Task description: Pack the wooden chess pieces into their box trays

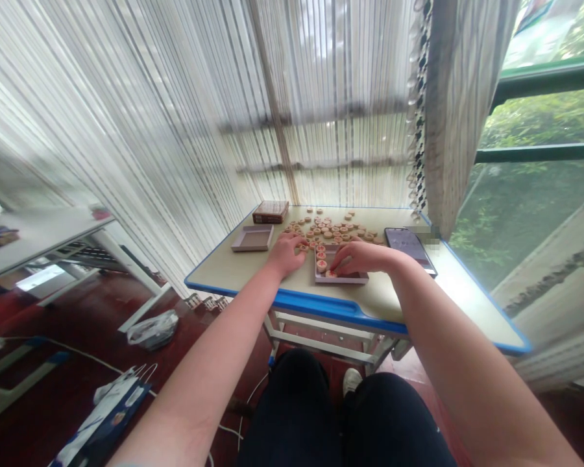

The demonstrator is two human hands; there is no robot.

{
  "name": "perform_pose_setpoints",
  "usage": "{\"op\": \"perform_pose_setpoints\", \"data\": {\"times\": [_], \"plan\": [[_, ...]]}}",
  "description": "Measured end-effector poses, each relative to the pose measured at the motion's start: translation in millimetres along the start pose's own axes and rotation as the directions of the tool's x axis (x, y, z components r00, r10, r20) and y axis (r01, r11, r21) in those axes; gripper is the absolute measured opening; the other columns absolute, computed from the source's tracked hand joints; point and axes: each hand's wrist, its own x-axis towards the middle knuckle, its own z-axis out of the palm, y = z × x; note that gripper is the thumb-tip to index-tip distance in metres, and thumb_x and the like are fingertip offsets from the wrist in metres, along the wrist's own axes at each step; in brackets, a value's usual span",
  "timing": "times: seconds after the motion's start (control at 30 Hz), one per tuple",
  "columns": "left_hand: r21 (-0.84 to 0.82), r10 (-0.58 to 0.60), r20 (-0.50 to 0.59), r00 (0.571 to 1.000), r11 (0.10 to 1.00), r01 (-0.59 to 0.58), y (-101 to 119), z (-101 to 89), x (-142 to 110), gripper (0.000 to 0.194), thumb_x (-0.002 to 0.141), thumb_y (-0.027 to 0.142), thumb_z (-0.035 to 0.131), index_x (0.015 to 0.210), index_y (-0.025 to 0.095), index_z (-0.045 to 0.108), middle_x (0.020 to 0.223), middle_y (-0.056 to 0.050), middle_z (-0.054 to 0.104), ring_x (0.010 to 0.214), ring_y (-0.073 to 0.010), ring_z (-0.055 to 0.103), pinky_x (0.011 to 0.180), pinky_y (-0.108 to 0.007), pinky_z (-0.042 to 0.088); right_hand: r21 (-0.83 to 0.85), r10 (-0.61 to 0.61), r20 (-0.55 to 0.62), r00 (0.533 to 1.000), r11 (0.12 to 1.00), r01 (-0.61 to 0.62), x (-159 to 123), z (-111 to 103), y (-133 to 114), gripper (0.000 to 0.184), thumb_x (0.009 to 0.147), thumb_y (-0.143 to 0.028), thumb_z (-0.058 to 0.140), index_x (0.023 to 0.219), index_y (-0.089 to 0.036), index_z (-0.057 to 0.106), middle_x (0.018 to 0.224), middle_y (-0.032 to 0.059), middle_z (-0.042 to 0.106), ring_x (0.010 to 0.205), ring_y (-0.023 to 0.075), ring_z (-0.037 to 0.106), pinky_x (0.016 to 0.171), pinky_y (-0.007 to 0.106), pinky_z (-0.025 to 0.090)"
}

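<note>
I see my right hand curled at a disc under its fingertips, the box likely keeping it aligned; left hand half-curled by loose discs. Either grip, I can't tell.

Single view, head-worn: looks forward and down from above the wearer's legs. Counter mid-frame, near; left hand and right hand near centre, forearms crossing the lower edge. Curtain fills upper background. Wide field, edges stretched.
</note>
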Motion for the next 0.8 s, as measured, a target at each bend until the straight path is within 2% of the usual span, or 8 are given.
{"op": "perform_pose_setpoints", "data": {"times": [0.1,0.37,0.67,0.8], "plan": [[-0.011,-0.013,-0.018,1.0,1.0,0.012,-1,1.1,0,0.022,0.068,0.015,0.058,0.087,0.02,0.069,0.096,-0.005,0.065,0.101,-0.0217,0.054,0.093,-0.035,0.044,0.004,0.009,0.043,0.999,1.0,-0.009,0,-1,-2,0.025,0.068,-0.035,0.068,0.091,-0.028,0.075,0.094,0.0008,0.069,0.087,0.0196,0.059,0.082,0.028,0.044],[0.005,0.002,-0.028,1.0,1.0,-0.002,-2,1.7,0,0.021,0.068,0.016,0.058,0.086,0.02,0.069,0.096,-0.005,0.065,0.101,-0.0221,0.054,0.092,-0.035,0.044,-0.039,0.014,0.028,1.0,0.999,-0.013,0,1,-5,0.025,0.068,-0.04,0.066,0.09,-0.031,0.074,0.094,0.0,0.068,0.092,0.0219,0.056,0.08,0.03,0.043],[0.012,-0.006,-0.01,1.0,1.0,0.006,-4,3.1,1,0.018,0.07,0.014,0.056,0.081,0.019,0.069,0.091,-0.005,0.066,0.099,-0.0213,0.054,0.092,-0.035,0.044,-0.085,0.022,-0.009,1.0,0.996,-0.022,3,4,-12,0.02,0.068,-0.037,0.066,0.083,-0.028,0.075,0.089,0.0005,0.069,0.093,0.0225,0.055,0.082,0.031,0.041],[0.01,-0.016,-0.019,1.0,1.0,0.016,-4,3.7,2,0.019,0.07,0.012,0.053,0.08,0.019,0.068,0.09,-0.005,0.066,0.098,-0.0207,0.054,0.092,-0.035,0.044,-0.089,0.005,-0.015,1.0,0.996,-0.007,5,7,-10,0.019,0.068,-0.038,0.066,0.082,-0.027,0.075,0.085,-0.0002,0.07,0.086,0.0199,0.057,0.078,0.029,0.041]]}}
